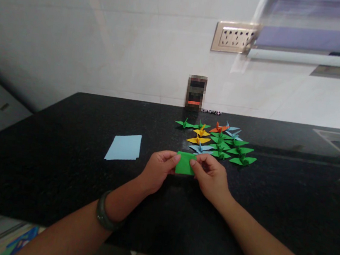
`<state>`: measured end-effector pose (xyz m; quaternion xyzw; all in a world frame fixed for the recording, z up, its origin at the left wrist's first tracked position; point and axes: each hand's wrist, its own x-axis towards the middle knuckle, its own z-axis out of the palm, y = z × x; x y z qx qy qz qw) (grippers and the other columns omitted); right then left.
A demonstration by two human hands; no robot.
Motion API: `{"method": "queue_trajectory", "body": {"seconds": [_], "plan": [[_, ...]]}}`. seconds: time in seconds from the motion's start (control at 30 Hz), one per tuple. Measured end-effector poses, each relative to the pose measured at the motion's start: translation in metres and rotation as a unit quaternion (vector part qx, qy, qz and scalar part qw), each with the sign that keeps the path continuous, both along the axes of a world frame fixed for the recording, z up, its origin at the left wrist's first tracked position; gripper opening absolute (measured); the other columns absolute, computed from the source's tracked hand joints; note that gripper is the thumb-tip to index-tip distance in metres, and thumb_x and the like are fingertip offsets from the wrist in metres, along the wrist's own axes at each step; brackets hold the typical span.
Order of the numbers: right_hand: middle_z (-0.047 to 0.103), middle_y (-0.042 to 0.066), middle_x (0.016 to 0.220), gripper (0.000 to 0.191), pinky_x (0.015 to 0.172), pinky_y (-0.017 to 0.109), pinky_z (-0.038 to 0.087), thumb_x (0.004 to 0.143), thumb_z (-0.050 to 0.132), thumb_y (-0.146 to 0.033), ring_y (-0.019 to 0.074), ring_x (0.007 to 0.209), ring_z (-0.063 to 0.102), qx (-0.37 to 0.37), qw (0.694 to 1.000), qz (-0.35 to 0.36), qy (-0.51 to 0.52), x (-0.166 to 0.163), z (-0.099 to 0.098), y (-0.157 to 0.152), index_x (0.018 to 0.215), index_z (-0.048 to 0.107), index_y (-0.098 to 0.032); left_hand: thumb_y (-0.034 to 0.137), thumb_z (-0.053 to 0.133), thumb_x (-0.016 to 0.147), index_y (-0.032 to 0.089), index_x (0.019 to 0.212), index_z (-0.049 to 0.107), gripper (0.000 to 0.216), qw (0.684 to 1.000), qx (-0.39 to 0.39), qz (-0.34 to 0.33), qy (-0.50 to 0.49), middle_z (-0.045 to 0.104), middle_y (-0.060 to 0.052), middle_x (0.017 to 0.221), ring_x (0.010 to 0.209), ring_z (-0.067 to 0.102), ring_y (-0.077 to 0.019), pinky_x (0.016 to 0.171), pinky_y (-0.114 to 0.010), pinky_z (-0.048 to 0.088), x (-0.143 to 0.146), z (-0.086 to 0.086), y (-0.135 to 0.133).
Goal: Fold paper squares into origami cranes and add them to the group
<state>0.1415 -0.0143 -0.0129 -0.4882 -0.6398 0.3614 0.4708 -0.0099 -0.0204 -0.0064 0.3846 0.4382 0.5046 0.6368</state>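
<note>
Between my two hands is a small green piece of folded paper (185, 164), held up above the dark counter. My left hand (161, 168) pinches its left edge, thumb on the near face. On the opposite edge, my right hand (212, 173) grips it the same way; the fingers behind the paper are hidden. Just beyond stand several folded paper cranes in rows: green ones (242, 159), yellow ones (199, 139), an orange one (219, 128) and light blue ones (201, 148). A stack of light blue paper sheets (124, 147) lies to the left of my hands.
A black speckled counter (58, 163) runs up to a pale tiled wall (136, 48). Against the wall leans a blurred-out upright object (196, 93) with a beaded string (212, 112) beside it. A socket panel (233, 37) is mounted above. The counter's front edge is near my forearms.
</note>
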Motion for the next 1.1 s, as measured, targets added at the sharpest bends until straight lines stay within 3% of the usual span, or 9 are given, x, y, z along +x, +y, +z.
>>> {"method": "queue_trajectory", "body": {"seconds": [0.17,0.33,0.8,1.1], "plan": [[0.059,0.002,0.073,0.016,0.059,0.026,0.044,0.078,0.054,-0.025,0.0131,0.065,0.052,0.096,0.995,0.032,-0.002,0.003,0.001,0.001,0.088,0.066,-0.021,0.037,0.069,0.064,0.011,0.074,0.063,0.028,1.000,-0.023,-0.012,0.012,0.061,-0.001,0.064,0.057,0.056,-0.0101,0.055,-0.024,0.047,-0.002,0.001,0.001],[0.053,0.001,0.066,0.021,0.055,0.026,0.043,0.078,0.053,-0.020,0.0125,0.062,0.051,0.174,0.979,0.099,-0.038,0.006,0.004,0.002,0.088,0.070,-0.027,0.037,0.066,0.066,0.012,0.075,0.061,0.026,1.000,-0.025,-0.015,-0.005,0.059,0.000,0.062,0.055,0.055,-0.0096,0.051,-0.023,0.047,-0.004,-0.001,0.002],[0.052,0.001,0.073,0.030,0.055,0.024,0.043,0.076,0.051,-0.012,0.0110,0.065,0.052,0.222,0.953,0.188,-0.080,0.010,0.000,0.008,0.092,0.069,-0.030,0.033,0.067,0.065,0.010,0.072,0.060,0.025,0.999,-0.035,-0.025,-0.030,0.061,-0.002,0.063,0.054,0.055,-0.0097,0.053,-0.024,0.048,-0.001,0.001,0.001],[0.049,0.001,0.076,0.033,0.057,0.023,0.042,0.077,0.052,-0.009,0.0102,0.067,0.050,0.219,0.945,0.230,-0.078,0.011,-0.004,0.013,0.096,0.068,-0.031,0.031,0.067,0.065,0.010,0.069,0.059,0.023,0.999,-0.045,0.004,-0.019,0.058,-0.001,0.059,0.051,0.053,-0.0088,0.049,-0.021,0.046,0.000,0.000,0.002]]}}
